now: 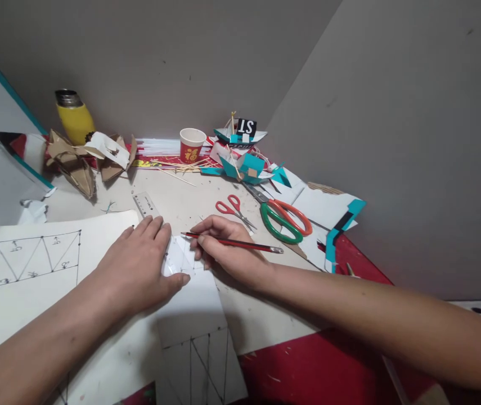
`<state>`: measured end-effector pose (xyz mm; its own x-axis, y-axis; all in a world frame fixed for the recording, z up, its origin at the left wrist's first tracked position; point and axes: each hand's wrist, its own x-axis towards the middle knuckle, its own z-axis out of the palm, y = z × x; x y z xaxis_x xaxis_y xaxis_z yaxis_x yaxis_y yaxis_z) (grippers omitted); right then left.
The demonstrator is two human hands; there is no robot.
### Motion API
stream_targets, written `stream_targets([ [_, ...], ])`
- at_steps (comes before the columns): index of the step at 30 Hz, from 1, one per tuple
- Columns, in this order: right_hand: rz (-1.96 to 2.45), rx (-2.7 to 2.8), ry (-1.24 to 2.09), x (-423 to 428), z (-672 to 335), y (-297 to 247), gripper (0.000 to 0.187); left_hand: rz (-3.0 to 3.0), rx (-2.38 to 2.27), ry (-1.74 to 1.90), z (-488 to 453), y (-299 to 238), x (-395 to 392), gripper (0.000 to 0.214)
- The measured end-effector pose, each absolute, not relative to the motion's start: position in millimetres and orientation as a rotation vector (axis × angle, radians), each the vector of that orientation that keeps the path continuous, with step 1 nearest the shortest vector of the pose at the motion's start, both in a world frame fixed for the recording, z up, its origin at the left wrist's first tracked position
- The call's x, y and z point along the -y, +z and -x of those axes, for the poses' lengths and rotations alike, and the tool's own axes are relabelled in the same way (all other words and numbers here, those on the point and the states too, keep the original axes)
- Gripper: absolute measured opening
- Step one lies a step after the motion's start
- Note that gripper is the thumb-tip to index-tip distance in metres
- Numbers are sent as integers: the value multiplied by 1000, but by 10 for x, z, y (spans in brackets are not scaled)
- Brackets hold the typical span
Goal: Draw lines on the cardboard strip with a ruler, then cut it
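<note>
My left hand (141,259) lies flat with its fingers stretched out, pressing on a clear ruler (144,203). Part of the ruler is hidden beneath that hand. Under both hands is a white paper sheet (193,304), with ruled lines and triangles drawn on its near end. A red and black pencil (240,243) is gripped in my right hand (223,247), its tip pointing left just above the paper. I cannot tell whether the tip touches. To the left, an open sketchbook (109,349) shows a labelled zigzag drawing.
Red-handled scissors (235,209) and larger green-and-orange scissors (284,216) lie beyond my right hand. Farther back stand a paper cup (192,147), a yellow bottle (75,121), folded cardboard pieces (73,169) and paper boats (246,163). Thin sticks (185,169) are scattered between them. Grey walls enclose the table.
</note>
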<state>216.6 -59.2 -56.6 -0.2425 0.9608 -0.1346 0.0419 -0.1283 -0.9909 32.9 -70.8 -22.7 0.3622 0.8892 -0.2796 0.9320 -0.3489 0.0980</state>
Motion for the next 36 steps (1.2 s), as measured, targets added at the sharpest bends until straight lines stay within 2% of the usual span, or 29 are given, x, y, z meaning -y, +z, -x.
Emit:
stream_targets([
  [16, 1188, 1475, 1409, 502, -2114, -658, 4, -2393, -1601, -274, -310, -221, 711, 93],
  [36, 1182, 1502, 1382, 499, -2113, -666, 7, -2407, -1593, -265, -317, -229, 706, 86],
])
